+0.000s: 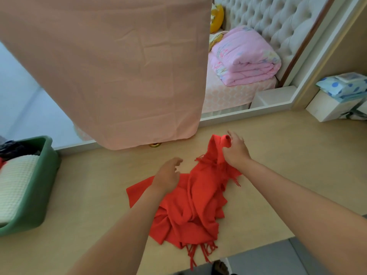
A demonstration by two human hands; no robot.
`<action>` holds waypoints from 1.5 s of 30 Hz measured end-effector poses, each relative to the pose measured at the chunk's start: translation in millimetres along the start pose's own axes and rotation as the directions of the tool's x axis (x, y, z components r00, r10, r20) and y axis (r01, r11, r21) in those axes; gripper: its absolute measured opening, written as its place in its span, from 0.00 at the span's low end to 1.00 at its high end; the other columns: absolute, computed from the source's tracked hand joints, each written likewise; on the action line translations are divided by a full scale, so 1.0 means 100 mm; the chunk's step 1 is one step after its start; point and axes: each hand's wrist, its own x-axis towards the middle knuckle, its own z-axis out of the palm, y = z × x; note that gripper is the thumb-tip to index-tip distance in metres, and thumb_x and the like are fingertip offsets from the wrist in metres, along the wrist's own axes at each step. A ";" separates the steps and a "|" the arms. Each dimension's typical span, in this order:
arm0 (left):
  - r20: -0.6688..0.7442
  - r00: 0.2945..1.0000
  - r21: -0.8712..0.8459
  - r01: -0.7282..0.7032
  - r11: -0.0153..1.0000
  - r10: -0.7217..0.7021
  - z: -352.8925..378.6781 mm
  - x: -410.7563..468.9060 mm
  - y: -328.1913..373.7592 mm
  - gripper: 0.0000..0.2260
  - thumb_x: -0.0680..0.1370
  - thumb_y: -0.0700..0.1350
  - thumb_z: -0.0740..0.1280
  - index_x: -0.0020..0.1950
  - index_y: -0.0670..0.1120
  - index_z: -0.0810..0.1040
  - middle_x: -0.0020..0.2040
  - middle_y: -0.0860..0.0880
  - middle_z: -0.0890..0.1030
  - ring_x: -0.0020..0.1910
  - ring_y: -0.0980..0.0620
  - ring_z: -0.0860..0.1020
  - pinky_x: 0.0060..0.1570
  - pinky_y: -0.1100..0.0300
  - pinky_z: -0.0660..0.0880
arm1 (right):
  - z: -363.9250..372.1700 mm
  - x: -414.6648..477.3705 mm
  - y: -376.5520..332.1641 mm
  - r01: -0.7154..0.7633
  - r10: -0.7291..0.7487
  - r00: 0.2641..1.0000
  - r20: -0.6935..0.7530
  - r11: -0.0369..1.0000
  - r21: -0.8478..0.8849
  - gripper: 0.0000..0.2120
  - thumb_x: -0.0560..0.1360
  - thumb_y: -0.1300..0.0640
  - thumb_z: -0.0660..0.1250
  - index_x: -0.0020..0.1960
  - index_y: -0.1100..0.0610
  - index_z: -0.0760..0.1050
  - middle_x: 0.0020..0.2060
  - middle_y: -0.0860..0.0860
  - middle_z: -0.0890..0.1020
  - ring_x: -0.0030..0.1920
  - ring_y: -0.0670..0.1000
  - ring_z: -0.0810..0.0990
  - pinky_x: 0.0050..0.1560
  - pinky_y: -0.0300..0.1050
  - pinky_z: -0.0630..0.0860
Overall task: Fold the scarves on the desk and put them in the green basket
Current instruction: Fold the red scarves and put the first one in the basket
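Where right hand (236,150) grips: scarf (190,203).

A red fringed scarf (190,203) lies crumpled on the desk (89,195) under my hands, its far end bunched in my right hand (236,150). The green basket (35,195) sits well to my left, already holding folded cloth.

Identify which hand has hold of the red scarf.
The right hand, pinching the red scarf's far end; the left hand hovers open above it.
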 end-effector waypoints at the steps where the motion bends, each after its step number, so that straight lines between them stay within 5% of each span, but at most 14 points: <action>1: 0.085 0.996 0.092 0.022 0.995 -0.030 0.06 -0.03 -0.10 0.20 0.75 0.37 0.67 0.67 0.47 0.74 0.65 0.47 0.76 0.63 0.48 0.75 0.62 0.63 0.67 | 0.07 -0.04 0.06 0.060 -0.055 0.996 0.067 0.995 -0.080 0.31 0.73 0.69 0.61 0.75 0.57 0.66 0.72 0.57 0.67 0.72 0.55 0.67 0.73 0.43 0.62; 5: 0.374 0.905 0.372 0.055 0.926 -0.204 0.30 -0.24 -0.38 0.32 0.69 0.55 0.75 0.71 0.51 0.71 0.69 0.47 0.72 0.69 0.46 0.69 0.70 0.55 0.64 | 0.47 -0.28 0.29 0.406 -0.292 0.840 0.458 0.898 -0.172 0.27 0.71 0.71 0.60 0.69 0.59 0.74 0.70 0.56 0.72 0.73 0.54 0.68 0.70 0.31 0.54; 8: 0.305 0.930 0.366 0.082 0.927 -0.203 0.43 -0.37 -0.52 0.37 0.69 0.53 0.75 0.75 0.51 0.65 0.70 0.46 0.71 0.70 0.44 0.68 0.69 0.52 0.64 | 0.79 -0.44 0.36 0.577 -0.283 0.687 0.669 0.772 -0.266 0.28 0.74 0.67 0.60 0.73 0.53 0.71 0.75 0.53 0.67 0.74 0.53 0.66 0.74 0.40 0.57; 12: 0.157 0.981 0.364 0.049 0.930 -0.113 0.34 -0.44 -0.58 0.18 0.76 0.49 0.68 0.67 0.52 0.76 0.61 0.49 0.79 0.62 0.47 0.75 0.62 0.53 0.70 | 1.01 -0.57 0.35 0.675 -0.219 0.626 0.748 0.632 -0.380 0.34 0.76 0.61 0.62 0.79 0.45 0.57 0.77 0.51 0.62 0.71 0.57 0.68 0.70 0.50 0.67; 15: 0.169 0.981 0.345 0.035 0.938 -0.099 0.13 -0.50 -0.60 0.11 0.80 0.52 0.62 0.58 0.54 0.81 0.56 0.51 0.82 0.57 0.48 0.78 0.57 0.53 0.73 | 1.00 -0.57 0.25 0.679 -0.169 0.647 0.743 0.571 -0.461 0.29 0.77 0.57 0.63 0.76 0.44 0.63 0.68 0.52 0.73 0.66 0.56 0.74 0.62 0.48 0.71; 19: 0.160 0.979 0.276 0.078 0.958 -0.125 -0.23 -0.55 -0.60 0.13 0.83 0.51 0.58 0.42 0.49 0.75 0.49 0.47 0.83 0.52 0.45 0.78 0.47 0.55 0.70 | 0.92 -0.53 0.04 0.573 -0.148 0.748 0.647 0.635 -0.518 0.15 0.74 0.57 0.63 0.58 0.47 0.79 0.60 0.48 0.81 0.63 0.53 0.77 0.57 0.45 0.72; 24: 0.206 0.922 0.325 0.253 0.911 -0.329 -0.86 -0.35 -0.62 0.19 0.84 0.51 0.54 0.59 0.40 0.79 0.63 0.42 0.78 0.62 0.42 0.74 0.61 0.55 0.69 | 0.68 -0.43 -0.18 0.288 -0.148 0.952 0.268 0.727 -0.623 0.13 0.74 0.50 0.61 0.54 0.55 0.75 0.53 0.54 0.82 0.55 0.59 0.80 0.50 0.49 0.76; 29: -0.211 0.900 0.089 0.406 0.910 -0.381 -1.24 -0.06 -0.76 0.16 0.83 0.50 0.54 0.49 0.44 0.78 0.53 0.41 0.81 0.55 0.39 0.77 0.53 0.51 0.73 | 0.50 -0.26 -0.34 -0.019 -0.022 0.997 -0.078 0.866 -0.499 0.10 0.73 0.53 0.64 0.51 0.57 0.71 0.49 0.58 0.81 0.52 0.62 0.80 0.45 0.49 0.73; 32: -0.428 0.875 0.034 0.267 0.963 -0.227 -1.14 -0.09 -0.76 0.10 0.81 0.46 0.59 0.50 0.45 0.78 0.50 0.43 0.81 0.51 0.40 0.77 0.47 0.52 0.72 | 0.57 -0.22 -0.34 -0.106 0.056 0.984 -0.168 0.946 -0.307 0.13 0.76 0.59 0.60 0.59 0.60 0.72 0.56 0.62 0.80 0.55 0.64 0.79 0.50 0.51 0.73; 34: -0.467 0.879 0.104 0.165 0.981 -0.099 -0.96 -0.16 -0.84 0.06 0.79 0.44 0.63 0.52 0.45 0.78 0.51 0.43 0.79 0.51 0.40 0.75 0.50 0.49 0.72 | 0.72 -0.26 -0.27 -0.018 -0.004 0.998 -0.065 0.943 -0.332 0.26 0.74 0.63 0.60 0.72 0.59 0.64 0.69 0.62 0.70 0.65 0.64 0.73 0.61 0.54 0.73; 37: -0.234 0.968 0.088 0.117 0.989 -0.094 -0.63 -0.27 -1.02 0.04 0.78 0.42 0.63 0.50 0.48 0.77 0.49 0.47 0.79 0.50 0.45 0.77 0.50 0.52 0.74 | 1.00 -0.42 -0.12 0.280 -0.186 0.952 0.241 0.846 -0.453 0.36 0.72 0.66 0.60 0.78 0.54 0.58 0.79 0.58 0.54 0.76 0.60 0.61 0.70 0.55 0.67; 42: 0.161 0.979 0.224 0.089 0.971 -0.127 -0.21 -0.58 -1.20 0.08 0.70 0.52 0.68 0.47 0.55 0.75 0.48 0.54 0.74 0.53 0.48 0.74 0.49 0.57 0.72 | 1.49 -0.69 -0.03 0.653 -0.219 0.696 0.684 0.590 -0.475 0.28 0.74 0.60 0.63 0.74 0.47 0.67 0.75 0.49 0.66 0.75 0.51 0.63 0.72 0.50 0.59; 45: 0.295 0.942 0.343 0.054 0.938 -0.162 -0.06 -0.70 -1.25 0.26 0.61 0.66 0.69 0.57 0.60 0.73 0.55 0.55 0.69 0.55 0.51 0.67 0.55 0.54 0.71 | 1.63 -0.71 0.05 0.700 -0.208 0.694 0.689 0.418 -0.579 0.24 0.77 0.58 0.61 0.73 0.46 0.67 0.69 0.50 0.72 0.69 0.54 0.69 0.68 0.54 0.60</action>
